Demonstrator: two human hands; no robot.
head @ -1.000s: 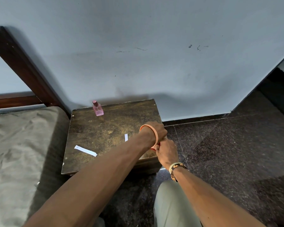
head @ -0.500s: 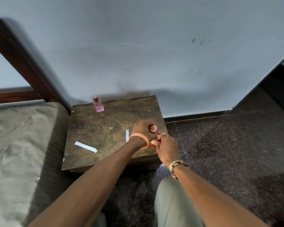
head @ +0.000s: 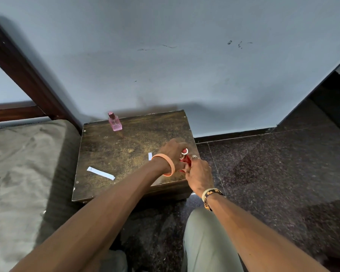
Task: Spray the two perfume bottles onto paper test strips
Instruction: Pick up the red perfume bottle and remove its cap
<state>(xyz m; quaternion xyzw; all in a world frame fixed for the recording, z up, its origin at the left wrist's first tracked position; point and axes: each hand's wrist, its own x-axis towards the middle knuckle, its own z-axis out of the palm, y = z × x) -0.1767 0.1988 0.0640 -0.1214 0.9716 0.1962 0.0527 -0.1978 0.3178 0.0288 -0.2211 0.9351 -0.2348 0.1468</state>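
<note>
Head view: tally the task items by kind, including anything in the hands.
Perfume bottles: 2 (pink bottle standing, red bottle in right hand)
Paper strips: 2 (exposed strip, half-hidden strip)
Loose caps: 1 (red cap in left hand)
Total: 5

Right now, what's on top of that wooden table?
A pink bottle, a paper strip, a second strip partly hidden by the left hand; the right hand mostly covers a red bottle.
</note>
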